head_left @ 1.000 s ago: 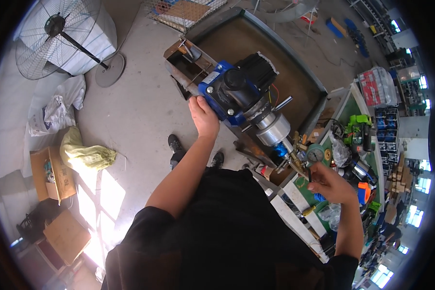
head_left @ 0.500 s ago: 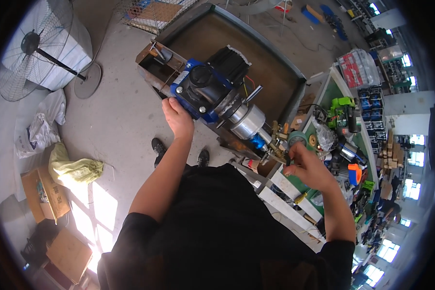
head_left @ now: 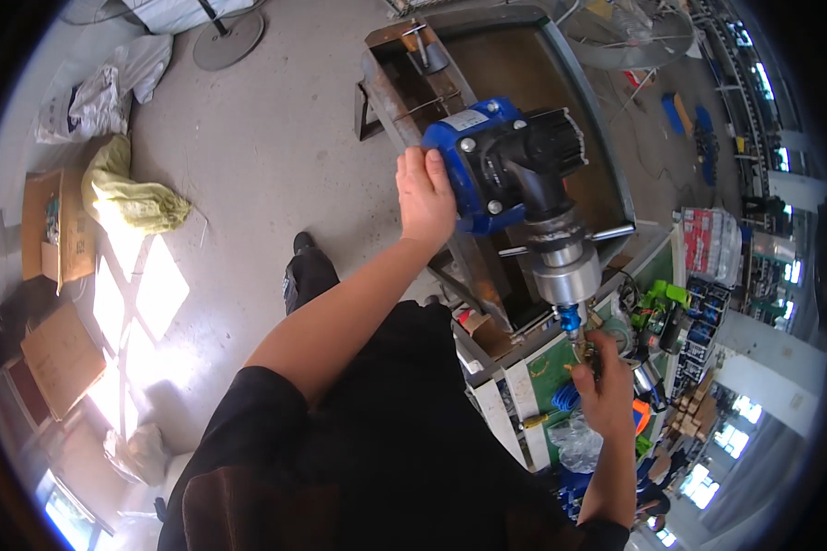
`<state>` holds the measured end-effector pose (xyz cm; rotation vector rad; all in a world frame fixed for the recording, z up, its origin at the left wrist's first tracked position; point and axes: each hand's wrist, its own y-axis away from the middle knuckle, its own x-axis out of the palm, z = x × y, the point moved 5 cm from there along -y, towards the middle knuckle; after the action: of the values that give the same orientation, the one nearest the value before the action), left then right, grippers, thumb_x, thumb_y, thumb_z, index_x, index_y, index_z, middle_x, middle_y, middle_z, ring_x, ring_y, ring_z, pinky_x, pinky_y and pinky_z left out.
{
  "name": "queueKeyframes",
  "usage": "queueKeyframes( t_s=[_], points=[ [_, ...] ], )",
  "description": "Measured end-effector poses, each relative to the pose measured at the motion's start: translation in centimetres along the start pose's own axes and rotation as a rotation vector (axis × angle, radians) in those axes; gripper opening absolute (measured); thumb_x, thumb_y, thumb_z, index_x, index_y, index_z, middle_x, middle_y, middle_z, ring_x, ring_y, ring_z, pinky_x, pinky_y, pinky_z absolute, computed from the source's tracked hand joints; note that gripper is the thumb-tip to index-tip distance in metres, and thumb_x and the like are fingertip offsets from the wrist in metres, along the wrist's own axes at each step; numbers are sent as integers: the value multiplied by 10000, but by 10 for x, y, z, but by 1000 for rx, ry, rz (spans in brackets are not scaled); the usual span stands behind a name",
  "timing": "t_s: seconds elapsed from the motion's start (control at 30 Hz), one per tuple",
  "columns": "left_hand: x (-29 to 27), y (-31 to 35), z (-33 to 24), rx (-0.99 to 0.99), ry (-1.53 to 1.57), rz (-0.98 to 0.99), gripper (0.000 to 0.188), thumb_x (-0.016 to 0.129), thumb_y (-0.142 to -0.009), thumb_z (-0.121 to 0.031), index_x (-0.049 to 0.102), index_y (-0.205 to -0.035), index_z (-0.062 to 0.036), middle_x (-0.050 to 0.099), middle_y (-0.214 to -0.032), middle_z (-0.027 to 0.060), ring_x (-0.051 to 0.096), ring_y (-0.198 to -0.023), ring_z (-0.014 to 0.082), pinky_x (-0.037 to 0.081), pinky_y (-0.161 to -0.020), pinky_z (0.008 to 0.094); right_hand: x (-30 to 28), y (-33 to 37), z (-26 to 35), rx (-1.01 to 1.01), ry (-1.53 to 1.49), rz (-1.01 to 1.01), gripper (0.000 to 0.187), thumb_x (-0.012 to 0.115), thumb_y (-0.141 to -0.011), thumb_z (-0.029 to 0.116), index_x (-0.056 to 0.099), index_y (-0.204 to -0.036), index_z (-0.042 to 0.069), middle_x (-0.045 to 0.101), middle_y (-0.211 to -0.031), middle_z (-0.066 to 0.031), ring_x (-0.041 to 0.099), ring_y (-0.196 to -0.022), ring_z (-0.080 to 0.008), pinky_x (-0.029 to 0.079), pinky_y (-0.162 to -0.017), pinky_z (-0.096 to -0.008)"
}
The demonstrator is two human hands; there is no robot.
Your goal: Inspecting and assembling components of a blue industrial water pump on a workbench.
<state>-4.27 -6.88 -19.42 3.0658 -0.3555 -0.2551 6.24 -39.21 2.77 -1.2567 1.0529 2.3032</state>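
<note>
A machine with a blue housing (head_left: 473, 165), a black motor body and a silver cylinder (head_left: 567, 273) lies across a rusty metal frame (head_left: 390, 92). My left hand (head_left: 425, 197) grips the near left edge of that blue housing, fingers pressed on its side. Beyond the cylinder comes a blue coupling (head_left: 570, 318), then a brass fitting (head_left: 580, 349) at the lower right end. Around this fitting my right hand (head_left: 606, 386) is closed, fingers curled; they partly hide it. A metal bar handle (head_left: 613, 232) sticks out beside the cylinder.
A green-topped workbench (head_left: 542, 367) with a plastic bag (head_left: 576, 444), a green tool (head_left: 662, 298) and other clutter stands at the right. Behind the machine is a large metal tray (head_left: 606, 129). Cardboard boxes (head_left: 64, 358) and a yellowish sack (head_left: 133, 188) sit on the left.
My view has turned and shifted, so the machine appears farther right and tilted more steeply. My left hand stays on the blue housing, my right hand at the brass end.
</note>
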Motion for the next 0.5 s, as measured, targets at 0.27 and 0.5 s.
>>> queueKeyframes(
  t_s=[0.27, 0.5],
  points=[
    [-24, -12, 4, 236, 231, 335, 484, 805, -973, -329, 563, -1250, -14, 548, -1202, 188, 563, -1142, 411, 505, -973, 481, 1, 14, -15, 93, -13, -116, 599, 623, -1096, 562, 607, -1297, -2, 677, -908, -81, 622, -811, -163, 503, -741, -333],
    [-29, -37, 33, 660, 377, 455, 770, 964, -754, -456, 564, -1242, -16, 545, -1188, 167, 604, -1114, 391, 557, -935, 473, -21, 54, -60, 140, 5, -456, 720, 596, -1111, 574, 527, -1515, -18, 679, -1035, -66, 626, -849, -119, 490, -726, -280]
  ],
)
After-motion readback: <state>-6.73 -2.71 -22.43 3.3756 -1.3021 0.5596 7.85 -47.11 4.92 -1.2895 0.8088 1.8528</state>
